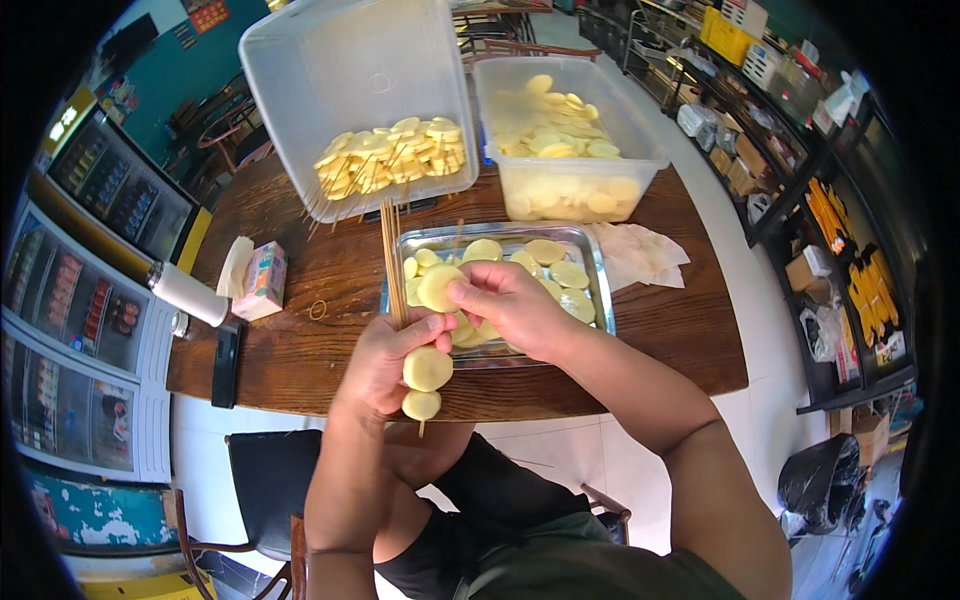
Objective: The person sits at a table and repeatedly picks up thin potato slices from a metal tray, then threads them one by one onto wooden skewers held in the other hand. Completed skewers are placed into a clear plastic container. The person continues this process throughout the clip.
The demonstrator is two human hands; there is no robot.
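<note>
My left hand point(386, 360) grips a bundle of thin bamboo skewers point(391, 262) and a skewer that carries pale yellow round slices, likely potato. Two of the threaded slices point(427, 369) sit below my left thumb. Between the fingers of my right hand point(502, 300) is another round slice point(441, 288), held in front of a skewer's upper end; whether it is pierced I cannot tell. Beneath and behind my hands lies a metal tray point(607, 300) of loose slices point(568, 274).
A tilted plastic tub point(352, 67) holds skewered slices point(397, 154); an upright clear tub point(581, 169) holds loose ones. Crumpled paper point(641, 251) lies right of the tray. At left on the wooden table point(300, 375) are a tissue box point(262, 279), a white bottle point(187, 292) and a black phone-like object point(226, 365).
</note>
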